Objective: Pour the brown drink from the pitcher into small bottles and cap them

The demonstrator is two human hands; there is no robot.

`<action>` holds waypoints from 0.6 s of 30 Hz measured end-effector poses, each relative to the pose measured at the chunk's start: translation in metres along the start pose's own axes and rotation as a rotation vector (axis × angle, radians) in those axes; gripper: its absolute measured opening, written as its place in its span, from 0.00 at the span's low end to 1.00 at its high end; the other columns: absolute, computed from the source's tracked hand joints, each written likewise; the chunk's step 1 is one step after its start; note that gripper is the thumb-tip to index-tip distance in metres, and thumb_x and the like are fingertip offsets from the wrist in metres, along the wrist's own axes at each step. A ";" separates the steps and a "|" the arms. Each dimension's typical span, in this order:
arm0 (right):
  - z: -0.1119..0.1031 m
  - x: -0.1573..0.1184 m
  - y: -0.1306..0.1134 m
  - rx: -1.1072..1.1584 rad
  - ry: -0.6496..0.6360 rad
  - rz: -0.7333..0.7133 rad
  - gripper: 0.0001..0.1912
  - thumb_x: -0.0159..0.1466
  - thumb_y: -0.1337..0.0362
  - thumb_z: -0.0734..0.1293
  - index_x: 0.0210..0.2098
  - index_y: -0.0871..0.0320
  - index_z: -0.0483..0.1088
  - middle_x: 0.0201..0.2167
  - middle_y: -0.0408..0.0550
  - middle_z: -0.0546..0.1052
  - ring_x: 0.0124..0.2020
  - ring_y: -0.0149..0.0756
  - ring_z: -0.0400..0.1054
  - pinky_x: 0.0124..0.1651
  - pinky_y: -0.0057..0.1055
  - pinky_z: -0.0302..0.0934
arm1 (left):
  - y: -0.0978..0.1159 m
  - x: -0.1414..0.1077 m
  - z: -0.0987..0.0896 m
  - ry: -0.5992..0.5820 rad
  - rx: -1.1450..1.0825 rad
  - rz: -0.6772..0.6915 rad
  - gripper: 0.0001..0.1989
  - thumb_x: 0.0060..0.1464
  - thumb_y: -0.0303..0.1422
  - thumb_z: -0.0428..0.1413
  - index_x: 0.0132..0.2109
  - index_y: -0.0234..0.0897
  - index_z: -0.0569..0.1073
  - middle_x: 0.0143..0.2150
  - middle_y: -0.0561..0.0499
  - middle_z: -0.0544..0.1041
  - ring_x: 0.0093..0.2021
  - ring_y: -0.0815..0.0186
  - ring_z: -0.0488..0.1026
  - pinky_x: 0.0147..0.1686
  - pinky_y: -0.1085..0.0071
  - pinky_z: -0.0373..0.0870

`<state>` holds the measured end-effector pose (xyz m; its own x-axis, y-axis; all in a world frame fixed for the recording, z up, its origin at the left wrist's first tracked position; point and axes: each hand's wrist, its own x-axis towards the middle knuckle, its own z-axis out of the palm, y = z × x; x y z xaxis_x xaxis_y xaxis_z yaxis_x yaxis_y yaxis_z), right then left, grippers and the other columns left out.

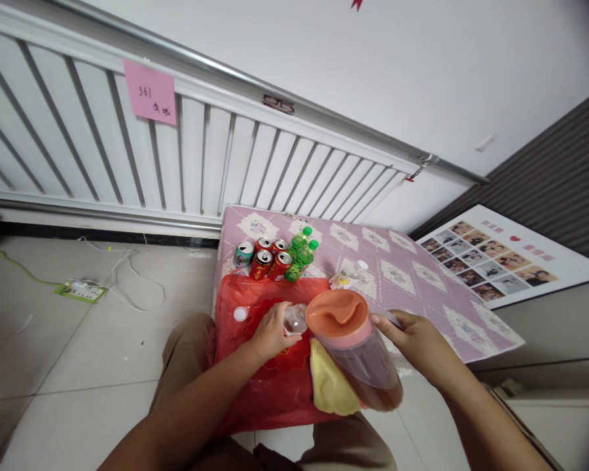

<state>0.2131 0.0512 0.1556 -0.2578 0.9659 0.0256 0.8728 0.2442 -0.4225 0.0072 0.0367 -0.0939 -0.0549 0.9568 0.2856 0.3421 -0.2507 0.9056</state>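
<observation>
My left hand is closed around a clear bottle, its open mouth beside the pitcher's lid. My right hand grips the handle of a clear plastic pitcher with an orange lid. Tilted to the left, the pitcher holds some brownish liquid towards its base. Whether any liquid leaves the spout cannot be made out. Beneath my left hand lies a red scalloped tray, partly covered. A white cap rests near the tray's left side. Under the pitcher a yellow cloth shows.
Red plastic covers the near part of a patterned, cloth-topped table. Several drink cans and green bottles stand behind the tray. Another clear bottle lies to the right. A power strip is on the floor.
</observation>
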 end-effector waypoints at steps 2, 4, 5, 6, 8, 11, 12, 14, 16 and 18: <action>0.000 0.000 0.000 -0.001 0.002 -0.003 0.33 0.56 0.32 0.62 0.16 0.55 0.63 0.13 0.39 0.61 0.18 0.30 0.56 0.21 0.28 0.52 | 0.000 0.000 0.000 0.006 -0.008 0.000 0.41 0.42 0.31 0.69 0.61 0.39 0.59 0.59 0.39 0.69 0.60 0.50 0.69 0.59 0.51 0.67; 0.000 0.000 0.000 -0.005 0.005 -0.002 0.33 0.56 0.32 0.61 0.16 0.55 0.63 0.13 0.39 0.60 0.18 0.30 0.55 0.21 0.27 0.52 | 0.000 0.000 0.001 0.012 -0.011 0.004 0.41 0.42 0.31 0.69 0.61 0.39 0.59 0.59 0.39 0.69 0.60 0.50 0.68 0.59 0.51 0.66; 0.000 0.000 0.001 -0.007 0.005 0.001 0.33 0.56 0.31 0.61 0.16 0.55 0.63 0.13 0.39 0.60 0.18 0.30 0.55 0.21 0.27 0.51 | 0.000 0.000 0.000 0.012 -0.009 0.007 0.41 0.42 0.31 0.69 0.61 0.39 0.59 0.59 0.39 0.69 0.61 0.50 0.68 0.59 0.51 0.66; 0.001 0.000 0.001 -0.009 0.005 0.004 0.33 0.56 0.31 0.61 0.16 0.55 0.62 0.13 0.39 0.60 0.18 0.30 0.55 0.21 0.27 0.51 | 0.000 -0.001 0.000 0.012 -0.007 0.009 0.41 0.42 0.31 0.69 0.62 0.39 0.59 0.59 0.38 0.69 0.61 0.50 0.68 0.59 0.51 0.66; 0.001 0.001 0.003 -0.015 0.001 0.010 0.33 0.56 0.31 0.61 0.16 0.55 0.61 0.14 0.39 0.60 0.19 0.30 0.55 0.22 0.28 0.51 | 0.001 -0.001 0.000 0.010 0.001 0.011 0.41 0.43 0.31 0.68 0.62 0.37 0.59 0.59 0.38 0.69 0.60 0.49 0.69 0.59 0.51 0.67; 0.003 0.002 0.007 -0.035 -0.010 0.035 0.34 0.55 0.30 0.60 0.16 0.55 0.61 0.14 0.39 0.59 0.20 0.30 0.54 0.22 0.28 0.51 | 0.001 -0.001 -0.001 0.009 0.010 0.016 0.41 0.43 0.31 0.68 0.62 0.37 0.59 0.59 0.37 0.69 0.59 0.50 0.69 0.59 0.51 0.67; 0.004 0.003 0.008 -0.040 -0.014 0.046 0.34 0.55 0.30 0.60 0.17 0.55 0.60 0.15 0.39 0.58 0.20 0.31 0.54 0.22 0.29 0.50 | 0.001 -0.001 -0.001 0.008 0.009 0.019 0.41 0.43 0.31 0.68 0.62 0.37 0.58 0.59 0.37 0.69 0.59 0.50 0.69 0.59 0.51 0.67; 0.004 0.003 0.009 -0.046 -0.022 0.062 0.33 0.54 0.30 0.60 0.17 0.55 0.61 0.15 0.39 0.59 0.20 0.31 0.55 0.23 0.29 0.51 | 0.001 -0.001 -0.001 0.008 0.004 0.019 0.41 0.43 0.31 0.68 0.62 0.38 0.58 0.59 0.38 0.69 0.59 0.50 0.69 0.58 0.51 0.67; 0.004 0.003 0.010 -0.047 -0.024 0.064 0.33 0.55 0.30 0.60 0.17 0.55 0.61 0.16 0.40 0.60 0.21 0.32 0.56 0.23 0.29 0.52 | 0.002 0.000 -0.001 0.009 -0.001 0.014 0.41 0.43 0.31 0.68 0.61 0.39 0.59 0.59 0.39 0.69 0.59 0.50 0.69 0.59 0.51 0.67; 0.004 0.003 0.010 -0.047 -0.017 0.053 0.34 0.55 0.30 0.60 0.17 0.55 0.61 0.15 0.40 0.60 0.20 0.31 0.55 0.23 0.29 0.52 | 0.002 0.000 -0.001 0.009 -0.003 0.006 0.41 0.42 0.31 0.69 0.61 0.39 0.59 0.58 0.39 0.69 0.59 0.50 0.69 0.58 0.50 0.67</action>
<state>0.2193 0.0562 0.1478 -0.2175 0.9760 -0.0116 0.9038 0.1969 -0.3800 0.0070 0.0358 -0.0918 -0.0615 0.9539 0.2937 0.3394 -0.2567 0.9049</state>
